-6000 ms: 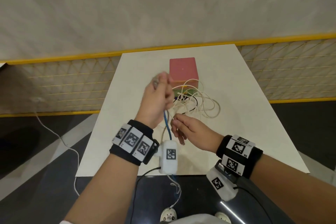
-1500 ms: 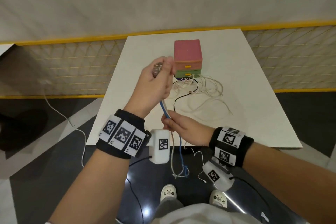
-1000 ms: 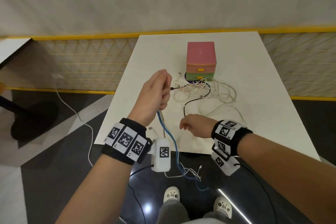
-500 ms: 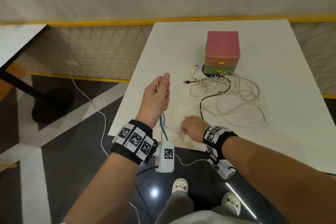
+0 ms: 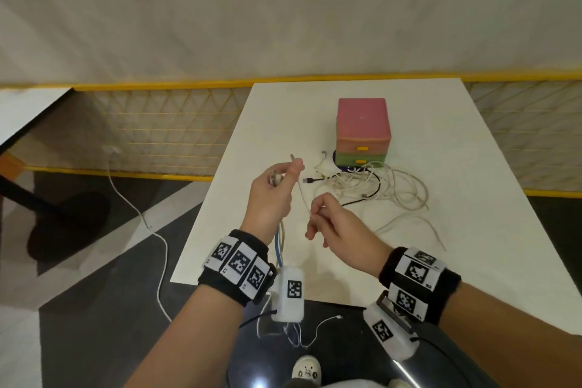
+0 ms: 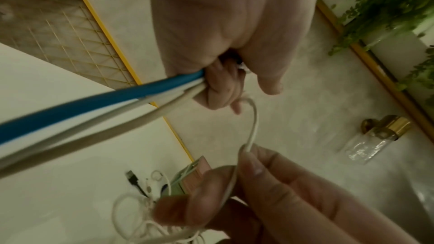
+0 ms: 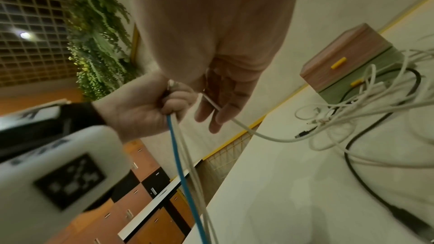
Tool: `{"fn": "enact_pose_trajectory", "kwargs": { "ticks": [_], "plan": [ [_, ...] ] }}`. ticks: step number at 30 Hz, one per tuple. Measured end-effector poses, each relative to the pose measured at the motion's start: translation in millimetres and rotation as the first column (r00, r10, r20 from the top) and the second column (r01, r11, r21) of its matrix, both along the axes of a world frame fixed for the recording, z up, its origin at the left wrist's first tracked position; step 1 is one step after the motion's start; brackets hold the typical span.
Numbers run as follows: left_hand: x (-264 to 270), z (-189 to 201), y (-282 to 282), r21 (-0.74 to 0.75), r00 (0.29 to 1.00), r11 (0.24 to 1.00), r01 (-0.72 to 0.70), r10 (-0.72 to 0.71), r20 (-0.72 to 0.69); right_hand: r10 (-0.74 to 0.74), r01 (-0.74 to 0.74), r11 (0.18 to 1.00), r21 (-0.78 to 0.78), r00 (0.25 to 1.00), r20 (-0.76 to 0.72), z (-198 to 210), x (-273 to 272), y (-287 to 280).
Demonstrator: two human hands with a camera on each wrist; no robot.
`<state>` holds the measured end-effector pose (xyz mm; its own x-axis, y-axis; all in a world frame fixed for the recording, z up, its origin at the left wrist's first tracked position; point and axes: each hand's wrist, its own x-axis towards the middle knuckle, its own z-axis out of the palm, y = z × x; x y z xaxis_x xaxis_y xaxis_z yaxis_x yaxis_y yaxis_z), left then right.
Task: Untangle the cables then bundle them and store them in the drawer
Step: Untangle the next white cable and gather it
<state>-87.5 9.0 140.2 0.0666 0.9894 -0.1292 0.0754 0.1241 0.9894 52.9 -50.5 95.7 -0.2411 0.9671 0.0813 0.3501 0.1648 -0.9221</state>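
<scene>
Left hand clenched around a blue cable and white cables; right hand pinches a further white cable just beside the left fingers.

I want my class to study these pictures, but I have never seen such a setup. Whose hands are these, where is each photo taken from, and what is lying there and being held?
No machine here: a person wears cameras. The wide picture comes from the head, looking down; the other two come from each wrist, looking along the fingers. On the white table stands a small drawer box, pink over green, with a tangle of cables in front. The left hand grips a blue cable and pale ones that hang past the table edge. The right hand pinches one white cable that runs up to the left hand.
</scene>
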Motion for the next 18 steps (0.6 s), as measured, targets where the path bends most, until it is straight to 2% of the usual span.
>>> {"fn": "enact_pose_trajectory", "kwargs": {
  "ticks": [2,5,8,11,13,14,15,16,18],
  "plan": [
    [10.0,4.6,2.0,0.087,1.000,0.996,-0.014,0.014,0.000,-0.002,0.002,1.000,0.011,1.000,0.004,1.8,2.8,-3.1],
    [23.6,7.5,4.2,0.139,1.000,0.990,-0.007,0.006,0.004,-0.014,0.014,1.000,0.018,1.000,0.006,4.5,8.8,-3.8],
    [31.4,16.6,6.5,0.160,0.999,0.987,-0.010,0.002,0.052,0.043,-0.043,0.999,-0.003,0.994,0.101,0.3,18.7,-3.1],
    [26.1,36.0,12.9,0.194,0.977,0.981,-0.020,-0.022,0.214,0.075,-0.068,0.997,-0.043,0.980,0.183,-7.1,38.3,-2.9],
    [17.3,52.1,16.5,0.190,0.927,0.982,0.006,-0.077,0.368,0.019,0.000,0.996,-0.086,0.975,0.222,-8.4,59.5,3.7],
    [13.1,59.1,17.6,0.197,0.910,0.980,0.037,-0.115,0.399,-0.021,0.045,0.995,-0.092,0.969,0.247,-7.1,70.1,9.8],
    [10.1,64.6,18.0,0.204,0.912,0.976,0.077,-0.151,0.381,-0.065,0.090,0.992,-0.083,0.961,0.268,-3.9,79.8,16.8],
    [9.3,67.5,18.2,0.209,0.934,0.970,0.123,-0.184,0.306,-0.111,0.134,0.989,-0.063,0.953,0.281,2.3,87.9,24.3],
    [16.2,67.0,15.4,0.212,0.966,0.943,0.256,-0.256,-0.026,-0.200,0.208,0.978,0.003,0.937,0.285,22.7,97.4,38.3]
  ]
}}
